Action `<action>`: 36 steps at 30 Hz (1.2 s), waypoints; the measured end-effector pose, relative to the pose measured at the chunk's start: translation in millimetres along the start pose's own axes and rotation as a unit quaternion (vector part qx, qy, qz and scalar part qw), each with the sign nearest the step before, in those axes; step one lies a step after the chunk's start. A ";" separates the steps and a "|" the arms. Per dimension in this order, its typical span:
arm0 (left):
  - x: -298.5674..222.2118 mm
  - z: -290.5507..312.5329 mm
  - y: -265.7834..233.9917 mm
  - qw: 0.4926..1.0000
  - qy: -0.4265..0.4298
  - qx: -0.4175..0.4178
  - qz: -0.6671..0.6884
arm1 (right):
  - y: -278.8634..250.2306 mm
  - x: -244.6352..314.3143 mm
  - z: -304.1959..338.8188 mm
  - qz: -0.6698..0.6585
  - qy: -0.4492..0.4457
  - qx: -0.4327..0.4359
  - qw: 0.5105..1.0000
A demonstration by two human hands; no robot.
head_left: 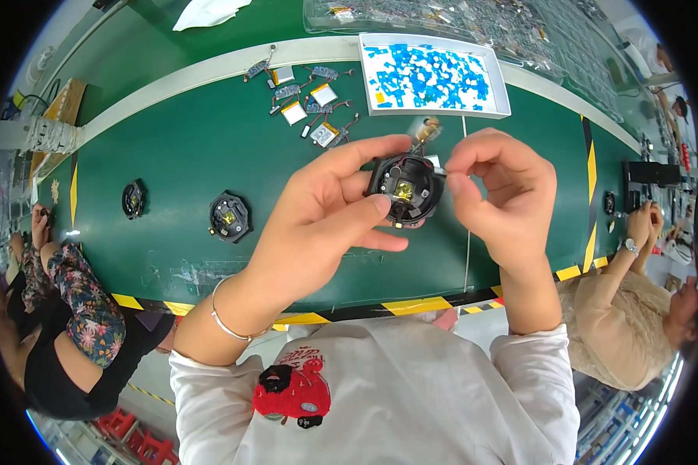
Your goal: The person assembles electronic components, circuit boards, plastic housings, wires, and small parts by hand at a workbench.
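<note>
My left hand [329, 205] grips a round black plastic housing [406, 191], its thumb on the front rim and its fingers round the back. Inside the housing shows a small yellow-gold square, with thin red wire along the upper edge. A blurred brownish part [425, 130] sticks up above the housing's top. My right hand [504, 178] is at the housing's right edge, thumb and forefinger pinched together. What they hold is too small to make out. Two similar black housings, one nearer [230, 217] and one further left [134, 199], lie on the green table.
Beyond my hands lie several silver batteries [323, 95] wired to small circuit boards [287, 91]. A white box [506, 103] of blue and white pieces stands behind. Clear trays [473, 17] line the back. People sit to the left [77, 333] and right [620, 325]. Striped tape [419, 305] marks the table's front edge.
</note>
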State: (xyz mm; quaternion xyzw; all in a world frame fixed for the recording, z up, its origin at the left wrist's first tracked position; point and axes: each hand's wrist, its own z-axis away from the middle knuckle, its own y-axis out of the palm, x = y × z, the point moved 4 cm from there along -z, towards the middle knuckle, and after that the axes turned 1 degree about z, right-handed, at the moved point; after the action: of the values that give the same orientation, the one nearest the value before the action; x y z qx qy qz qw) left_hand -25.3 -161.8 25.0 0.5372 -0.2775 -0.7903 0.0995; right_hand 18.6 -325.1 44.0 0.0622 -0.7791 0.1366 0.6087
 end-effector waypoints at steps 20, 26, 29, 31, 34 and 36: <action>1.3 5.7 5.6 0.996 0.076 0.035 -0.026 | 10.2 18.6 8.4 0.264 -0.264 -0.019 0.928; 1.9 8.3 7.3 0.993 0.109 0.036 -0.035 | 12.9 17.2 4.4 0.250 -0.241 -0.002 0.938; 1.5 10.5 4.8 0.992 0.115 0.054 -0.018 | 14.9 16.0 4.4 0.237 -0.233 0.006 0.943; 1.6 9.9 4.5 0.992 0.116 0.053 -0.024 | 15.1 13.0 5.0 0.229 -0.227 0.010 0.947; 1.4 8.9 4.9 0.993 0.112 0.036 -0.005 | 15.7 11.4 6.8 0.206 -0.248 0.013 0.946; -0.7 6.3 -0.5 0.997 0.079 0.014 0.009 | 17.8 10.9 6.9 0.150 -0.230 0.055 0.960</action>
State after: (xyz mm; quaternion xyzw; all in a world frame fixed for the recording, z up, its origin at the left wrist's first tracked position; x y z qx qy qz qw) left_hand -30.6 -158.9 27.0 0.5969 -0.2848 -0.7403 0.1207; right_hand 4.7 -309.4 50.6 0.0082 -0.8896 0.2508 0.3816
